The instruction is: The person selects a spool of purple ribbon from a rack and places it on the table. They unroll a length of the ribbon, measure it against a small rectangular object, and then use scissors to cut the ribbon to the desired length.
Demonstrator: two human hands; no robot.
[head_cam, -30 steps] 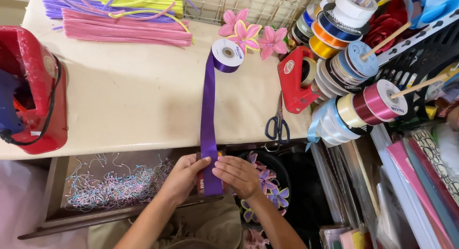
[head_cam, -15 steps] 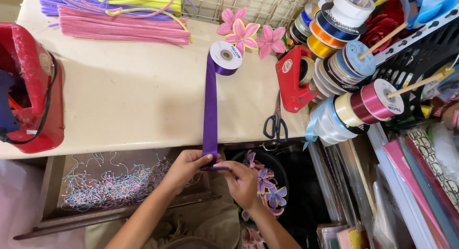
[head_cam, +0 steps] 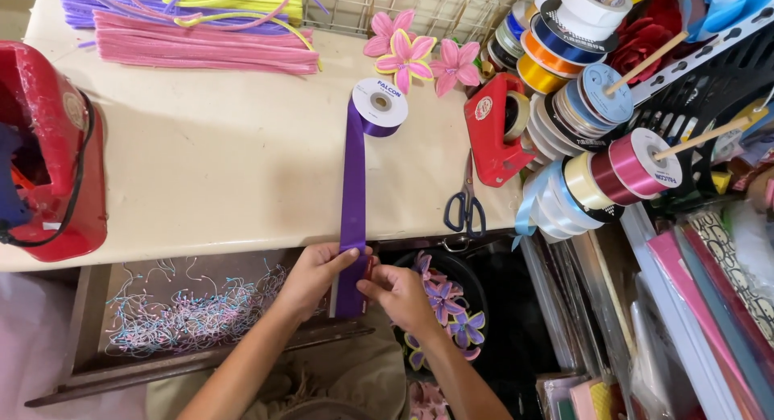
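Note:
A purple ribbon [head_cam: 352, 178] runs from its white spool [head_cam: 379, 106] on the table down to the front edge. My left hand [head_cam: 316, 275] pinches the ribbon at the table edge. My right hand [head_cam: 399, 295] holds the lower end of the same strip, which hangs a little below my fingers. Both hands sit over an open drawer in front of the cream tabletop [head_cam: 210, 162].
Scissors [head_cam: 465, 202] and a red tape dispenser [head_cam: 498, 130] lie to the right. Ribbon rolls [head_cam: 597, 89] hang on pegs at far right. Ribbon flowers [head_cam: 411, 57] and pipe cleaners [head_cam: 201, 49] lie at the back. A red machine [head_cam: 48, 154] stands left. Purple flowers [head_cam: 447, 307] fill a black bowl below.
My hands have shifted slightly along the ribbon's lower end; the right hand moved up and closer to the left. The spool has stayed in place.

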